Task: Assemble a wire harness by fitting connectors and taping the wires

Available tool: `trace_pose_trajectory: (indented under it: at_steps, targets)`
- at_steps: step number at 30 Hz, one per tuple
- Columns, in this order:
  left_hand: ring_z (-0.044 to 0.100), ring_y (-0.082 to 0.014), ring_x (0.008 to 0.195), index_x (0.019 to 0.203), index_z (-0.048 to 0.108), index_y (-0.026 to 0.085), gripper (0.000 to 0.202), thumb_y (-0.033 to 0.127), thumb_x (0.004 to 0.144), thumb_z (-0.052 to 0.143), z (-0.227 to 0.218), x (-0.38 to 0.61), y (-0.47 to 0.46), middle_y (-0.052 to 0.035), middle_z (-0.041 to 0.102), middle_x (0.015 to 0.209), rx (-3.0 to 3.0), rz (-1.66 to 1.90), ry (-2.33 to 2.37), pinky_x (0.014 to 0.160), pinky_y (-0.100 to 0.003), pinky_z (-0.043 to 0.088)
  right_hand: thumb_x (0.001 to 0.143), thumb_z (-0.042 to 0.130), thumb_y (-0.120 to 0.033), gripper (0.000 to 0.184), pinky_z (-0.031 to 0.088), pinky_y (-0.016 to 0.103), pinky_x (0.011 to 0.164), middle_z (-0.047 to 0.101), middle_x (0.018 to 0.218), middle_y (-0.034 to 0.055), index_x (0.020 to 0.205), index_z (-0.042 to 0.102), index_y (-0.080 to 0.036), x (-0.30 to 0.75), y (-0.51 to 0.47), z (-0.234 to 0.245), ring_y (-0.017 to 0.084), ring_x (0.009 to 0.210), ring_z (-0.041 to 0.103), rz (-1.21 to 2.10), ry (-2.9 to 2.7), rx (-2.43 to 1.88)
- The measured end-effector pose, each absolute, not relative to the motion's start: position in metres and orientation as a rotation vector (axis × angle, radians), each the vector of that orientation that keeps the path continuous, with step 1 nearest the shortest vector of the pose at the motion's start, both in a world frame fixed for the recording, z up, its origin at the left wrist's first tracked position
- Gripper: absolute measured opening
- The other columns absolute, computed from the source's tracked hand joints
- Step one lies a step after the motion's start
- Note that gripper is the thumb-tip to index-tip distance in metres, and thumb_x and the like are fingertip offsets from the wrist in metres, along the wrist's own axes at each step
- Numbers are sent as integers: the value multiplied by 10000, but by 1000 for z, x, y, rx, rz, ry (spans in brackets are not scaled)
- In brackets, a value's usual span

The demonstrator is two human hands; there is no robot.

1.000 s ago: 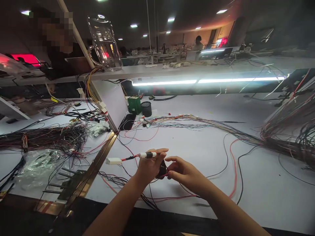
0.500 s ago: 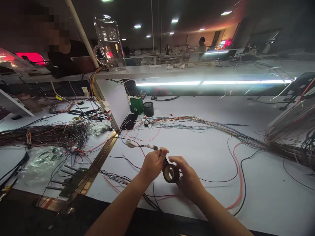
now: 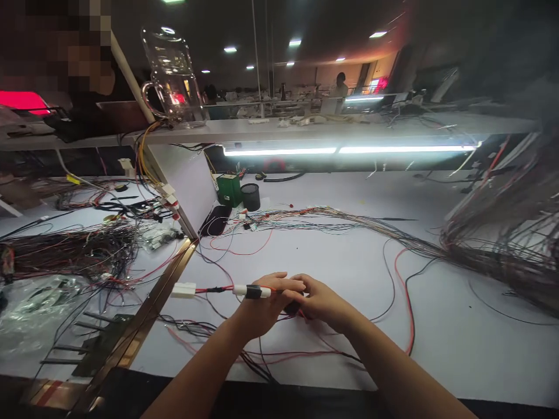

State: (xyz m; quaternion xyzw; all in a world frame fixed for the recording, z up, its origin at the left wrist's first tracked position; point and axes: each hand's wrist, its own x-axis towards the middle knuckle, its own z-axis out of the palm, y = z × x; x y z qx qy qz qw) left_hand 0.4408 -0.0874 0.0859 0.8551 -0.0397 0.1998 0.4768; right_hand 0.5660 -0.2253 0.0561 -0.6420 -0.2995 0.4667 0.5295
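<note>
Both hands meet over the bench (image 3: 332,250), centred, nearer its front edge. Left hand (image 3: 262,308): fingers bent and nearly closed, gripping a cable; its white plug (image 3: 184,290) sticks out toward the bench's left edge, red and black wires behind it. Right hand (image 3: 322,302): fingers curled in on a dark tape roll (image 3: 293,308), mostly hidden between the two hands; exact grip cannot be told.

Containers. Far left corner of bench: dark mesh cup (image 3: 250,197), upright, inside unreadable. Just beside it, green box (image 3: 229,190), contents unseen. On the shelf (image 3: 271,131) above, toward its left, clear glass jug (image 3: 174,96), handle on the left; a line shows partway up, liquid or not unclear. Past the metal strip (image 3: 168,273) along the bench's left edge, clear plastic bag (image 3: 41,305), crumpled, contents blurred.

Around: wire bundle (image 3: 371,224) runs from near the cup to the bench's right edge, thickening there. Black flat slab (image 3: 215,220) against the divider (image 3: 181,174), in front of the green box. Loose wires (image 3: 297,352) lie below the hands by the front edge, passing behind the forearms and in the way there.
</note>
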Motion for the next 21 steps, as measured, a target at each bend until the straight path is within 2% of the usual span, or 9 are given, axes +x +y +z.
trace_pose_trajectory:
  at_steps: [4,6,9,11,13,15,17,21]
  targets:
    - [667,-181,783,1035,704,240,370,443,922,416,96,452,-79,-51,727,782,2238,480,-90,822,-334,506,717,559,-171,360,398,232,573,652,867,20,1075,531,-180,557,-231,65,160,722,600,1087,-735,-1404]
    - [652,-164,691,1026,709,238,345,438,902,457,93,457,-78,-43,706,719,2259,567,1,724,-293,509,701,534,-148,383,401,239,589,645,846,5,1082,521,-187,551,-238,66,157,721,591,1049,-700,-1422]
    - [605,-143,578,990,711,219,325,439,881,497,86,460,-82,-16,639,596,2207,639,187,608,-254,489,739,533,-168,324,399,252,604,626,803,-17,1061,528,-211,541,-247,69,152,694,568,927,-694,-1522]
    - [563,-135,526,994,694,201,344,459,874,502,83,459,-86,2,581,541,2135,618,264,537,-238,461,777,542,-192,290,404,268,638,631,877,-7,1065,532,-229,537,-251,73,159,730,573,779,-717,-1664]
    - [511,-124,481,1007,666,189,363,475,882,481,82,456,-89,29,511,498,2049,573,295,491,-228,429,799,566,-212,261,407,283,684,626,938,1,1058,535,-238,533,-254,77,168,781,575,616,-759,-1815]
    - [472,-116,452,1018,634,181,383,488,901,436,81,453,-92,50,459,479,1966,541,350,475,-225,412,816,586,-233,235,405,284,700,622,908,-8,1045,536,-244,531,-254,80,172,800,573,537,-809,-1887]
    - [466,-113,448,1008,614,179,401,509,906,409,80,450,-94,46,483,509,1905,518,420,469,-227,409,839,585,-263,240,404,279,693,627,901,-15,1074,537,-259,530,-254,81,176,816,581,569,-853,-1897]
    - [480,-112,451,972,612,188,412,537,895,408,79,445,-98,37,536,557,1838,512,506,473,-233,417,862,573,-325,260,400,279,669,637,1011,-9,1121,565,-292,528,-252,80,182,810,602,671,-897,-1940]
